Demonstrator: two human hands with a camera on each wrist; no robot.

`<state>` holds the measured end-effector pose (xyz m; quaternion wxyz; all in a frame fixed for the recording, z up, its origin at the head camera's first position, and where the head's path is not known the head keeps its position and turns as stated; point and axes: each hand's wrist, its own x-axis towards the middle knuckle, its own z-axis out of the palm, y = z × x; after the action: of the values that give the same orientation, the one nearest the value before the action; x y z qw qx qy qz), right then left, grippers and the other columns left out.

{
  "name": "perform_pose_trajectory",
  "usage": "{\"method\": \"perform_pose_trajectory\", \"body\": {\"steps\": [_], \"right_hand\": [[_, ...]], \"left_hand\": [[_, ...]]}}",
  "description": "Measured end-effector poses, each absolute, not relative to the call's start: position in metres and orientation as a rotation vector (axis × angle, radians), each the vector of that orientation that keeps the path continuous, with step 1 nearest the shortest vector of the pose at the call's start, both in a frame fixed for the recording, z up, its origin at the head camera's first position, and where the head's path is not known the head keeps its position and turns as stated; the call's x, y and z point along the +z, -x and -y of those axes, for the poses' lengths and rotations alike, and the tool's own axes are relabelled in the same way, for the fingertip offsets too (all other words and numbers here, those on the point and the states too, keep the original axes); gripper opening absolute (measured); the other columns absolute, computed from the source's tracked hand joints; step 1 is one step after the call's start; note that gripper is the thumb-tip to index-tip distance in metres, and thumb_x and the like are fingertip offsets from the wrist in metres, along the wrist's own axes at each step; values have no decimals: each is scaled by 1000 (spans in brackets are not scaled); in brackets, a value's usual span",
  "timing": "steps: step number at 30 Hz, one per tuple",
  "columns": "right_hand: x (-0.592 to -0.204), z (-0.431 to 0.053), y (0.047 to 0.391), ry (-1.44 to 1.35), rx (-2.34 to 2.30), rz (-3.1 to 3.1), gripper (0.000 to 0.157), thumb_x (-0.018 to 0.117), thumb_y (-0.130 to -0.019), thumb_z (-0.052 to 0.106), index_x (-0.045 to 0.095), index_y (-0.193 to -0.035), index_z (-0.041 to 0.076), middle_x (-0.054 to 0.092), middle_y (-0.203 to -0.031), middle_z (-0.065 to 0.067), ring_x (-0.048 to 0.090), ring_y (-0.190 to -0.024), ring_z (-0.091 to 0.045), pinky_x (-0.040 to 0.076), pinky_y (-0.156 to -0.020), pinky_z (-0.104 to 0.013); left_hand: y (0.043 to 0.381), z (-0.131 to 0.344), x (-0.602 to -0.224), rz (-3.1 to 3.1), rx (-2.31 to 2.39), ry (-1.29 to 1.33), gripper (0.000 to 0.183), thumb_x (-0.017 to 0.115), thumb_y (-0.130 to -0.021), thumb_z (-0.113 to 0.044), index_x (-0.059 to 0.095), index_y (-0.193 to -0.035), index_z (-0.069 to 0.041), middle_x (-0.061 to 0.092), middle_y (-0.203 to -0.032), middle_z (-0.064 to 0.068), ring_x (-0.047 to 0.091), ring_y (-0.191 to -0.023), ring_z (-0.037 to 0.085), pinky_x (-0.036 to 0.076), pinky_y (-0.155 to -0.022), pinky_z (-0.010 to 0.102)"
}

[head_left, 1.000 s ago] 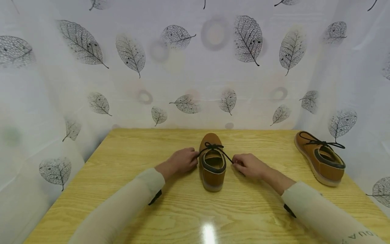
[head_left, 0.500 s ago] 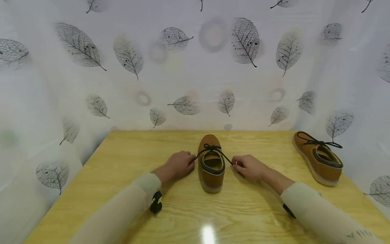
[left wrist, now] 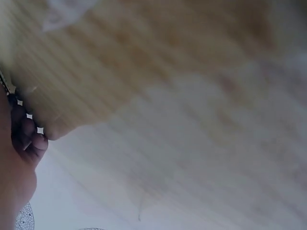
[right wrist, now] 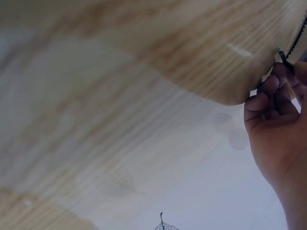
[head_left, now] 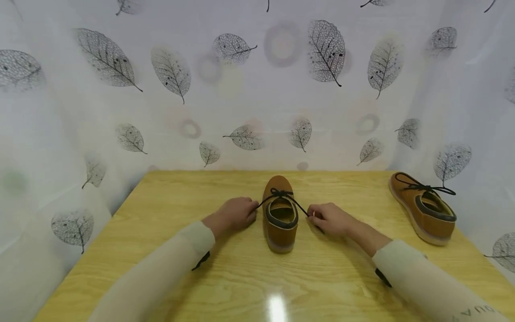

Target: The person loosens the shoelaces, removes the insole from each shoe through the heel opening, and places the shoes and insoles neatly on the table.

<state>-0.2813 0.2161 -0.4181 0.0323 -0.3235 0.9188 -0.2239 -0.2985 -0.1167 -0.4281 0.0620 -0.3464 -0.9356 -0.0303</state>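
A brown shoe (head_left: 280, 239) with a dark padded collar stands upright on the wooden table, toe pointing away. Its black shoelace (head_left: 300, 207) is knotted at the top, with small loops showing. My left hand (head_left: 235, 213), left of the shoe, pinches one end of the lace. On the other side, my right hand (head_left: 331, 219) pinches the other end, and a bit of lace tip hangs below the fingers. Both stretches of lace run out taut from the knot. In the right wrist view the curled fingers (right wrist: 268, 88) hold the black lace tip.
A matching brown shoe (head_left: 432, 219) with its black lace tied in a bow stands near the right edge of the wooden table (head_left: 181, 286). White curtains (head_left: 257, 98) printed with leaves hang behind the table and along both sides.
My left hand has drawn slightly left, away from the shoe, so more lace shows between hand and knot. My right hand has barely moved, still pinching its lace end.
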Motion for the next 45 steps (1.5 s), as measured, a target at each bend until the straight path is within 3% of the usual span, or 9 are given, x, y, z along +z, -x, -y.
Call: {"method": "perform_pose_trajectory", "body": {"steps": [6,16,29,45], "right_hand": [[-418,-214,284,1025,-691,-2808,8,57,-100,17,65,-98,15,53,-66,9,45,-58,-4,40,-61,-26],[-421,-214,283,1016,-660,-2821,10,58,-98,17,64,-91,18,52,-67,11,47,-63,-5,41,-64,-26],[-420,-217,283,1062,-641,-2839,12,60,-95,14,65,-84,16,56,-69,12,47,-65,-3,41,-64,-24],[-418,-220,283,1057,-636,-2836,14,60,-92,13,62,-79,16,51,-66,11,43,-62,-3,37,-61,-23]], "left_hand": [[304,120,-427,2902,-185,1065,15,51,-97,-21,59,-88,-12,60,-85,4,59,-79,24,49,-76,42],[306,123,-426,2934,-274,1072,15,52,-95,-20,58,-83,-13,57,-81,2,54,-75,20,46,-76,40],[309,122,-420,2943,-345,1070,22,54,-95,-18,54,-74,-13,51,-72,1,47,-67,17,42,-69,36],[310,124,-421,2905,-359,1057,25,55,-95,-18,52,-70,-13,49,-75,2,44,-67,15,40,-66,33]]}}
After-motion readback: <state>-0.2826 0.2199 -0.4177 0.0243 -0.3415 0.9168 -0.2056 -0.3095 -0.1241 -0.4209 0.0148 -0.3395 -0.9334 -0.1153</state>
